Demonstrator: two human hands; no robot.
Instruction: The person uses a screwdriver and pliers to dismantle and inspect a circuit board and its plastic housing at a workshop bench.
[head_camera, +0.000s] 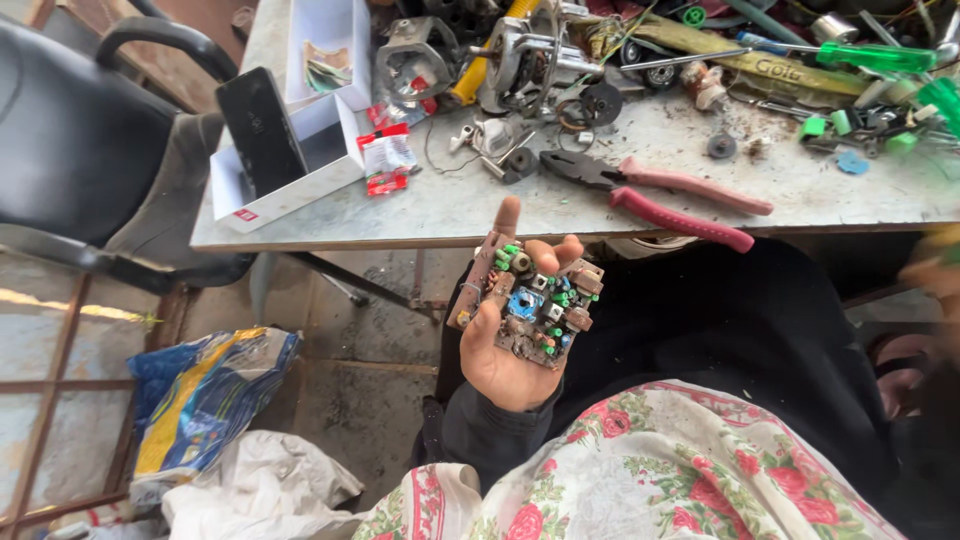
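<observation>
Circuit board (530, 305) lies flat on your left hand (510, 350), below near edge of desk (450, 215). Fingers (507, 215) spread, cupping, not pinching. Likely light, stiff, brittle; parts snag. Hold by bare edges. Right hand (935, 275) blurred, cannot tell. Pliers (650, 190) on desk beyond.

Circuit board (530, 300) covering most of the left hand's (505, 350) palm, its small components too fine to identify; right hand (935, 275) a blurred shape cut by the right edge, grip indiscernible; green-handled screwdriver (870, 55) partly blurred; black chair (80, 130) cropped at left.
</observation>
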